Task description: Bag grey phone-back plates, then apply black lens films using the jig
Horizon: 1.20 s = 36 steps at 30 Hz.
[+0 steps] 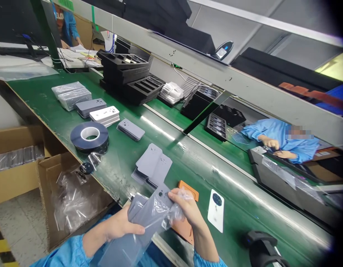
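Only half-visible: grey panel under cloudy bag.

- I see bright, even light from overhead; the tape roll casts only a thin, soft shadow beneath itself.
- Right of the tape roll, long white glare streaks run along the green belt.
- Below and right of the roll, the plastic bag glints and looks slightly soft.
- Far right of the roll, the corners fall off into black, and the grey rail above slants with the tilted view.
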### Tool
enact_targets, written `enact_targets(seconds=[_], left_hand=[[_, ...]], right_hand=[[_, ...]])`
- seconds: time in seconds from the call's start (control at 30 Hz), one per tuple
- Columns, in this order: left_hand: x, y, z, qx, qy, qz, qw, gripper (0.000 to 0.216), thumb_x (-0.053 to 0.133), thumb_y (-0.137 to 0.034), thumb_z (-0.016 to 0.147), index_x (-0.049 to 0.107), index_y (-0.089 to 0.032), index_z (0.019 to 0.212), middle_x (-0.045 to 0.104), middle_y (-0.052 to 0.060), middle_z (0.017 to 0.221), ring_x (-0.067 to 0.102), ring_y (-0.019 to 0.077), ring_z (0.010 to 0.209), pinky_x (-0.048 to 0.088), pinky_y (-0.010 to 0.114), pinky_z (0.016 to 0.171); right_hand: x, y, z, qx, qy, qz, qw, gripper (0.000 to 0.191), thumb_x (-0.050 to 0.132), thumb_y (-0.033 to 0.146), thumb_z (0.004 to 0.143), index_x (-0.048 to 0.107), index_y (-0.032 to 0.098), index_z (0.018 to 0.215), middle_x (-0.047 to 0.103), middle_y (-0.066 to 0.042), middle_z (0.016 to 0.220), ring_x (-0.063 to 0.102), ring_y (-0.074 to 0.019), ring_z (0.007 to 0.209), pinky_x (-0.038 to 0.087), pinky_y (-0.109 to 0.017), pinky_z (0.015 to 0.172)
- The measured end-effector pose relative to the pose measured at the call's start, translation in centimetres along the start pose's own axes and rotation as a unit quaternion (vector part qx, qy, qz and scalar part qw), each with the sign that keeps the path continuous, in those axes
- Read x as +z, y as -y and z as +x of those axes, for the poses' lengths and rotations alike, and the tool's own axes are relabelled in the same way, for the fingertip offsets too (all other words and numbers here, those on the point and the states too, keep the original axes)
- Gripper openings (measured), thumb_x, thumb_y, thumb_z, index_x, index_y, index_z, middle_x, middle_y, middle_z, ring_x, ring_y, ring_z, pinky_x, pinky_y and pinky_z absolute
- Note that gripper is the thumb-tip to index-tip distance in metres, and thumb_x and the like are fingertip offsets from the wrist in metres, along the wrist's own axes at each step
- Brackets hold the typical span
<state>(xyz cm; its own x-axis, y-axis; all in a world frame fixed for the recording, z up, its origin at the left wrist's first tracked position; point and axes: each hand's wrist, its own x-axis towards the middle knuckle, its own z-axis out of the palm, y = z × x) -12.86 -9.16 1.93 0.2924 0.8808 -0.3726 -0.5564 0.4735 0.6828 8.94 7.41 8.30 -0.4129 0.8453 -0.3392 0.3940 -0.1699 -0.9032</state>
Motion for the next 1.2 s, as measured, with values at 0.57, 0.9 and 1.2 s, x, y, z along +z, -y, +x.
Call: enact_targets(seconds=[0.57,0.9,1.2], left_hand=[[1.1,-0.5,0.8,-0.005,-0.111,-0.08,0.991,0.059,0.094,-0.035,0.058,0.066,-0.015,0.106,0.076,0.006,0.085,0.073,0.0254,0.072,0.057,0.039,0.072],[1.2,-1.2,0.7,0.0,-0.116,-0.088,0.989,0.057,0.093,-0.036,0.06,0.068,-0.014,0.106,0.077,0.006,0.084,0.072,0.0247,0.074,0.057,0.038,0.074],[0.3,-0.2,0.7,0.048,-0.04,-0.066,0.996,0.044,0.086,-0.034,0.068,0.071,-0.012,0.101,0.076,0.01,0.076,0.072,0.0254,0.066,0.054,0.035,0.066]], right_hand=[[1.2,-1.2,2.7,0.0,-0.012,0.043,0.999,0.032,0.077,0.048,0.075,0.073,0.017,0.078,0.066,-0.002,0.071,0.057,-0.0177,0.067,0.043,-0.028,0.064],[2.0,-1.0,3.6,0.003,0.022,0.01,1.0,0.036,0.081,0.048,0.073,0.069,0.014,0.071,0.062,0.0,0.063,0.053,-0.0147,0.059,0.039,-0.026,0.058],[-2.4,-1.6,8.9,0.011,-0.061,0.014,0.998,0.041,0.078,0.053,0.061,0.063,0.017,0.072,0.061,0.001,0.061,0.056,-0.0165,0.055,0.043,-0.028,0.057]])
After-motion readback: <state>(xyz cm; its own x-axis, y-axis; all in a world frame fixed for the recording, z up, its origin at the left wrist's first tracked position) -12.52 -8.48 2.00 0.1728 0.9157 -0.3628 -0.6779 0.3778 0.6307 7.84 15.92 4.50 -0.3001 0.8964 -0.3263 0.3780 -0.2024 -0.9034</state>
